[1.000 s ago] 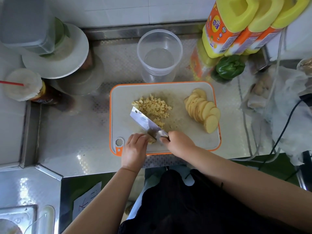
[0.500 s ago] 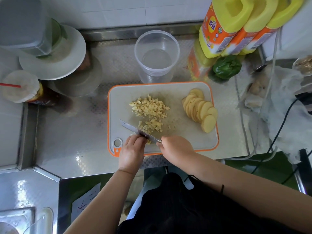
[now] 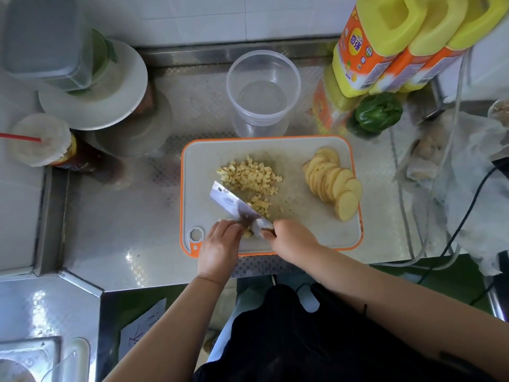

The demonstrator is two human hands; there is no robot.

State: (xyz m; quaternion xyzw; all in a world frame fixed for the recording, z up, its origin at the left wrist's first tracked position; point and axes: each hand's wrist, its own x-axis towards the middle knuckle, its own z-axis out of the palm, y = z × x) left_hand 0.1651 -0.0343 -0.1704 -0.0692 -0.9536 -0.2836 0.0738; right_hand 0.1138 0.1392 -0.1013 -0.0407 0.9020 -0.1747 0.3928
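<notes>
Only real branding here is on the yellow bottles point(image 3: 358, 51) at 1 o'clock: orange labels with a round logo, but the print is too blurry for me to read. There's also a paper scrap point(image 3: 143, 323) with handwriting at 7 o'clock, and I can't read that either.

The cleaver point(image 3: 237, 205) sits over the near-left part of the cutting board point(image 3: 303, 150). Its long axis runs diagonally, with the handle at 4 o'clock and the squared tip pointing to 10 o'clock, just beside the diced potato pile point(image 3: 248, 175). Half a second ago the blade looked like a thin edge-on line down on the board. Now it's tipped so the broad shiny face shows, and the tip is a bit closer to the pile.

The right hand point(image 3: 292, 241) is wrapped tight around the handle. The left hand point(image 3: 220, 244) has its fingertips curled down, pinning an uncut potato bit point(image 3: 248, 233) right against the blade. The potato slices point(image 3: 333, 183) are fanned out at the board's 3 o'clock, same as before.
</notes>
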